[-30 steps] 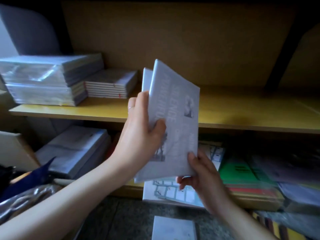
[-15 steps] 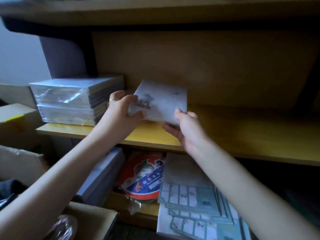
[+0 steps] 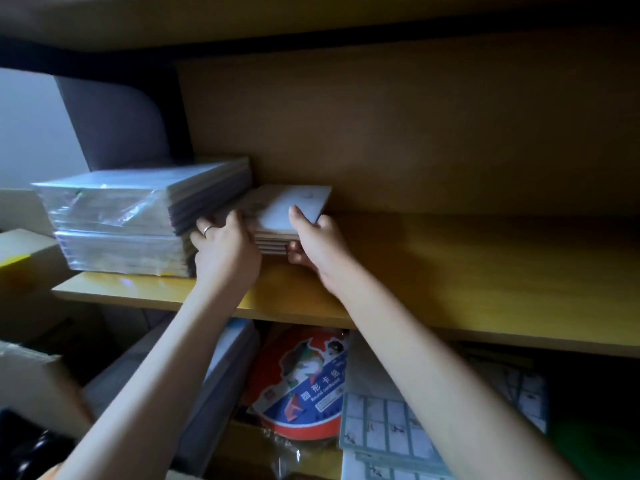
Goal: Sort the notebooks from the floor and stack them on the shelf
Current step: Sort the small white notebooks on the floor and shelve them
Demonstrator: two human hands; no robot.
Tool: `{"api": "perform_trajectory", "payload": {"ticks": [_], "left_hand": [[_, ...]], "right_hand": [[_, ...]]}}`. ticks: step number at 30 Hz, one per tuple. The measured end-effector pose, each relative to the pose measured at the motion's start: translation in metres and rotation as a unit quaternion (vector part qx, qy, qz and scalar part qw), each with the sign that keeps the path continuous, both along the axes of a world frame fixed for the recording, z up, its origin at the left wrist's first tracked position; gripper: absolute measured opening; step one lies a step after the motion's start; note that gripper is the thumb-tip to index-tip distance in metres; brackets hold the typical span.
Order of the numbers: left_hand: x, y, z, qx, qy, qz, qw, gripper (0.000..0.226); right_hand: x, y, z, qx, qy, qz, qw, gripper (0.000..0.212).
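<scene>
The notebooks point(image 3: 294, 206) lie flat in a small pile on the shelf point(image 3: 450, 271), just beside a taller wrapped stack point(image 3: 138, 216) and close to the back panel. The left hand point(image 3: 225, 247) curls its fingers round the pile's front left corner, wedged between it and the wrapped stack. The right hand point(image 3: 318, 244) pinches the front right corner, thumb point(image 3: 296, 216) on the top cover and fingers tucked under the front edge. Holding both corners likely lets the person square the edges and keep the covers from sliding. The pile sits slightly askew to the shelf's front, so it probably needs straightening before letting go.
</scene>
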State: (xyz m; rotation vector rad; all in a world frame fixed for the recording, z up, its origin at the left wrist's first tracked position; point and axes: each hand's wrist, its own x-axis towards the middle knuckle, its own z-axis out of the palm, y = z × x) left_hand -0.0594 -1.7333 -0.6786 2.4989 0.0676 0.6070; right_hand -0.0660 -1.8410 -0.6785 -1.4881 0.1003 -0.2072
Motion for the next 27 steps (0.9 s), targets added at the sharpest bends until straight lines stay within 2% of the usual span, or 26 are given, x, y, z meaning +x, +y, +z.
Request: {"api": "perform_trajectory", "payload": {"ticks": [3, 5, 8, 10, 14, 18, 22, 25, 27], "left_hand": [[-0.003, -0.001, -0.004, 0.003, -0.043, 0.031, 0.999, 0.034], [-0.01, -0.007, -0.012, 0.035, -0.097, 0.032, 0.994, 0.041], [-0.021, -0.021, -0.023, 0.077, -0.174, -0.021, 0.981, 0.041], [-0.022, -0.026, -0.027, 0.075, -0.188, -0.053, 0.978, 0.032], [-0.021, -0.027, -0.032, 0.063, -0.172, -0.061, 0.981, 0.037], [-0.019, -0.028, -0.034, 0.045, -0.137, -0.034, 0.989, 0.051], [-0.015, -0.028, -0.037, 0.1, -0.081, -0.031, 0.991, 0.067], [-0.012, -0.027, -0.036, 0.121, -0.055, -0.045, 0.99, 0.081], [-0.012, -0.025, -0.034, 0.125, -0.044, -0.061, 0.989, 0.087]], "right_hand": [[-0.004, -0.006, -0.002, -0.014, -0.037, -0.012, 0.999, 0.022], [-0.005, -0.01, -0.002, -0.028, -0.053, -0.034, 0.998, 0.035], [-0.008, -0.009, -0.002, -0.122, -0.057, -0.062, 0.989, 0.056], [-0.008, -0.008, -0.003, -0.168, -0.087, -0.094, 0.977, 0.054], [-0.008, -0.01, -0.007, -0.243, -0.137, -0.144, 0.949, 0.033], [-0.008, -0.007, -0.007, -0.356, -0.119, -0.194, 0.907, 0.022], [-0.007, -0.005, -0.007, -0.47, -0.098, -0.188, 0.857, 0.039], [-0.004, -0.004, -0.008, -0.51, -0.081, -0.148, 0.844, 0.053], [-0.003, -0.006, -0.009, -0.516, -0.054, -0.115, 0.847, 0.062]]}}
